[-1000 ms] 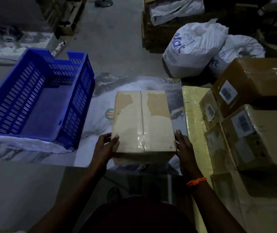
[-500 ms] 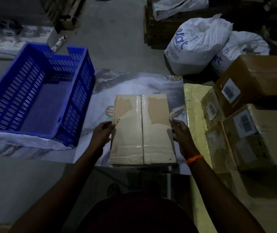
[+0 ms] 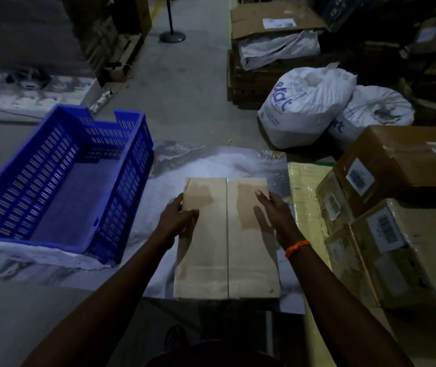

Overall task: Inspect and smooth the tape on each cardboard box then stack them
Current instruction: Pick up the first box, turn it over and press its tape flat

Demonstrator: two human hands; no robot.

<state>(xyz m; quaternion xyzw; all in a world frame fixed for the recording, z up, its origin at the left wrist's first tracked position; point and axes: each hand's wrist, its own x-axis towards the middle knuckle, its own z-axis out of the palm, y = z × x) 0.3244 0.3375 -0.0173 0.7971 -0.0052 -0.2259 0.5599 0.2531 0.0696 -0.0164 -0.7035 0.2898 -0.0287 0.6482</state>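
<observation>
so right up close there's a long cardboard box [image 3: 227, 239] lying flat on a marble-print sheet [image 3: 211, 165], with a strip of clear tape [image 3: 227, 234] running down the middle seam, away from the person. patches of the top paper are torn off near the far end. no writing on it that i can see.

the hands are apart, one on each side of the box's far half. the left hand [image 3: 177, 221] grips the left edge, thumb up on top. the right hand [image 3: 275, 215] lies flat along the right edge with straight fingers pointing away, and there's an orange band [image 3: 296, 247] on that wrist.

just left of the sheet's middle sits a blue slotted crate [image 3: 65, 181]. to the right is a stack of taped boxes [image 3: 397, 234], well apart from the hands, with barcode labels [image 3: 386, 229] too small to read. a yellowish wrapped slab [image 3: 307, 186] lies between that stack and the box.

further back are two white sacks [image 3: 304, 107] touching each other. the nearer one has blue lettering that looks like "ekart", partly creased. behind them are more open cartons [image 3: 277, 22], one with a white paper label i can't read, and a post on a round base [image 3: 171, 35] down the aisle.
</observation>
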